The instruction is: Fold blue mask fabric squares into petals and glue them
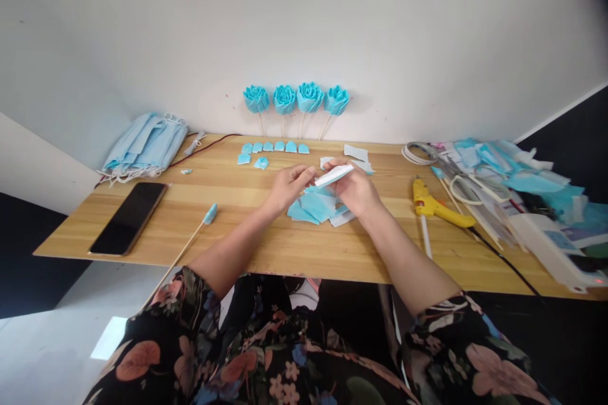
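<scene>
Over the wooden table (pixel 294 253), both forearms reach forward from the person's floral sleeves. The left hand (pixel 287 185) and right hand (pixel 356 190) are each pinched shut on one folded white-and-blue mask piece (pixel 334 174), held just above the blue cut pieces (pixel 316 207). Bare table lies left of that pile; the yellow glue gun (pixel 439 205) lies right.

Bare forearms, short dark sleeves and lap in black cloth with orange-pink floral print.

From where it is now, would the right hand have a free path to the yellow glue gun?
Probably yes: the glue gun lies just beside the right hand on bare table, though that hand holds a white strip.
</scene>
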Available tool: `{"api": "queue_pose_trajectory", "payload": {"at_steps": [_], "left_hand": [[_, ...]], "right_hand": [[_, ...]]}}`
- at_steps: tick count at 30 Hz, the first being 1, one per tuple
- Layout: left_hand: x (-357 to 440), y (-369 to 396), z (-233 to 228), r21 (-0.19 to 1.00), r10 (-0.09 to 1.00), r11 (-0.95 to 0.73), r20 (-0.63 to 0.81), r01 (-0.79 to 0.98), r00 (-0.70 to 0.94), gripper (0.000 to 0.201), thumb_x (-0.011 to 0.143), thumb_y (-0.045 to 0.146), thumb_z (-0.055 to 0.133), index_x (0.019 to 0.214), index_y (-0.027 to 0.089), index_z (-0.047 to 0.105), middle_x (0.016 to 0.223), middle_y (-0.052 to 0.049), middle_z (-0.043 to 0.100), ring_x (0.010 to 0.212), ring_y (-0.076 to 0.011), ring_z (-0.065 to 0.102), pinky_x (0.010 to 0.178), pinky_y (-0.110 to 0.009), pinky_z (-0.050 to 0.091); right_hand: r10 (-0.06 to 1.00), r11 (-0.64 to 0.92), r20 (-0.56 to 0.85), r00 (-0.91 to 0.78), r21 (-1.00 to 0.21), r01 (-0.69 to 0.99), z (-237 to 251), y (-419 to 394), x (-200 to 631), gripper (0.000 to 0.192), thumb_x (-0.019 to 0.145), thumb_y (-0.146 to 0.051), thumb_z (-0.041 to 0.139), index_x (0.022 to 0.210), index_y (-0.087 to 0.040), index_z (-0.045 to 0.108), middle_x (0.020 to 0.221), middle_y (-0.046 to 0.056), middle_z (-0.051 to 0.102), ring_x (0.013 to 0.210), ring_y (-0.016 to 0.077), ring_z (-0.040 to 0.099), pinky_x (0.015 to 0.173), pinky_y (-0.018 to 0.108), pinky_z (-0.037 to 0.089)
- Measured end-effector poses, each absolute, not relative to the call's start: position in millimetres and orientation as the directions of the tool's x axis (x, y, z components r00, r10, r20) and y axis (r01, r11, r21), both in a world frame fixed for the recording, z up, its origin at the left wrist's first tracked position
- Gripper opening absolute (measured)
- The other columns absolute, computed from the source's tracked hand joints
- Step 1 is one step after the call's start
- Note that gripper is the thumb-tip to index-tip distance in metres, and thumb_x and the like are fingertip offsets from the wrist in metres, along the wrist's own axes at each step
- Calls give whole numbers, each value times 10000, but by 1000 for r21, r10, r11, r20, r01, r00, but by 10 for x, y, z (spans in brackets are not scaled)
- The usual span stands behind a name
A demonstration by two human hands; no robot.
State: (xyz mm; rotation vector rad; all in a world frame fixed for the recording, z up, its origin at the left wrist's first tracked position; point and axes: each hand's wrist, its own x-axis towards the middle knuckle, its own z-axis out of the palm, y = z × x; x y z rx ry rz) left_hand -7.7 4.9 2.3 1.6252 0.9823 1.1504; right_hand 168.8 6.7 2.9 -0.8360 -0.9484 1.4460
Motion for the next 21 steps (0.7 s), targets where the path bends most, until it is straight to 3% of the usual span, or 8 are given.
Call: {"api": "queue_pose_trajectory", "payload": {"at_steps": [7, 11, 16, 21], "left_hand": [[-73, 38, 65, 991, 955, -96, 118, -94, 271, 491, 902, 590, 510, 1081, 156, 654, 921, -70, 687, 793, -178, 649, 650, -283, 539], [-72, 41, 73, 982, 953, -69, 116, -173, 280, 570, 808, 454, 710, 1286, 189, 548, 956, -69, 698, 825, -195, 661, 673, -288, 524], [-93, 79, 62, 948, 962, -83, 157, -308, 224, 563, 724, 243, 772, 1243, 180, 564, 964, -60, 698, 842, -174, 649, 735, -276, 501], [-119, 115, 71, 921, 975, -77, 150, -382, 165, 508, 743, 211, 710, 1224, 176, 551, 851, -12, 672, 725, -121, 600, 647, -228, 449]], "right_hand": [[995, 100, 104, -11, -978, -182, 36, 71, 1636, 406, 659, -296, 766, 1058, -271, 692, 710, -59, 623, 664, 124, 570, 639, 264, 482], [983, 170, 172, -67, -985, -33, 104, 81, 1617, 490, 700, -297, 738, 1178, -246, 644, 623, -82, 542, 581, 98, 488, 576, 247, 413], [959, 231, 205, -196, -966, 119, 283, 132, 1589, 577, 711, -305, 751, 1263, -221, 607, 718, -41, 642, 610, 113, 538, 566, 255, 437], [968, 204, 192, -164, -977, 60, 385, 208, 1616, 466, 756, -448, 737, 1168, -240, 673, 796, 1, 672, 688, 149, 595, 574, 271, 492]]}}
